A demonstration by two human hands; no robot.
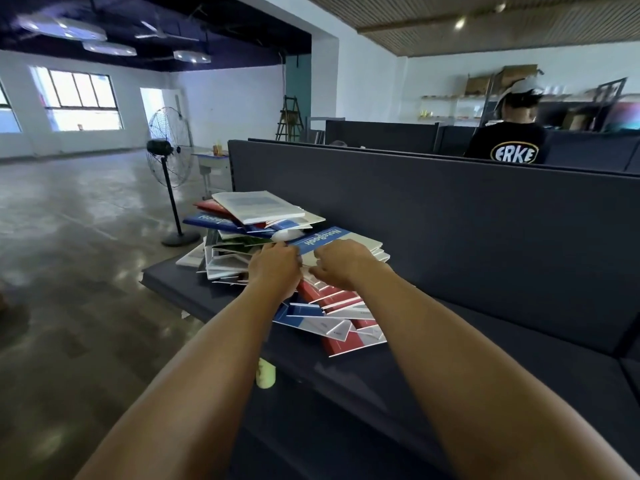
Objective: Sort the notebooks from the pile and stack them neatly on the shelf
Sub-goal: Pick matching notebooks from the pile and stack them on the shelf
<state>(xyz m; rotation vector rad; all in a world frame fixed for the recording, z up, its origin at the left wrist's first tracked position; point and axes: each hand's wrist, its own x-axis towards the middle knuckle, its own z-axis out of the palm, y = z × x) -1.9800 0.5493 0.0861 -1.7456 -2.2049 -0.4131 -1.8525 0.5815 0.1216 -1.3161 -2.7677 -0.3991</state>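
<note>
A loose pile of notebooks (332, 320) with red, blue and white covers lies on the dark shelf (502, 368). On top of a small stack sits a blue and white notebook (332, 239) printed "NoteBook". My left hand (275, 268) grips its near left edge. My right hand (341, 263) holds its near edge, fingers curled over the white part of the cover. Beyond them a taller, untidy heap of notebooks (256, 211) leans at the shelf's far left end. Both forearms reach in from the bottom of the view.
A dark panel (450, 216) rises behind the shelf. A standing fan (169, 150) is on the concrete floor to the left. A person in a black shirt and white cap (512, 140) sits beyond the panel. A pale object (266, 374) shows below the shelf edge.
</note>
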